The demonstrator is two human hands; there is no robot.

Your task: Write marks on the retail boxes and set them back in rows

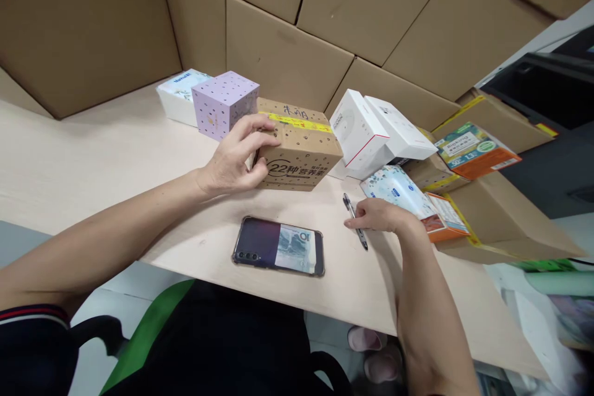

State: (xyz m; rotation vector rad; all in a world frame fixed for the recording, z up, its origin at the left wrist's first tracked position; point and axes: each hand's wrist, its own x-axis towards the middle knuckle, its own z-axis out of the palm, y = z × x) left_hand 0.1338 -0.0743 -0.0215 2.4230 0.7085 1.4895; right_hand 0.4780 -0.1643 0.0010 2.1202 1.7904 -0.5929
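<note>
My left hand (239, 158) is curled round the left side of a small brown cardboard box (301, 142), with its fingertips on the top edge and front. Yellow tape and handwriting mark the box's top; dark print covers its front. A pen (356, 221) lies slanted on the table, and my right hand (374, 215) reaches over it, thumb and fingers closed at its middle. The fingertips on the far side are partly hidden. Between the hands, nearer to me, a dark phone (255, 244) lies face down, with a 10-yuan banknote (296, 247) on its back or under its case.
A lilac box (226, 102) and a white tissue pack (179, 99) stand left. White boxes (357, 130), a blue tissue pack (399, 189), an orange-green box (477, 148) and an open carton (515, 223) crowd the right. Stacked cartons (283, 55) line the back of the table (93, 154).
</note>
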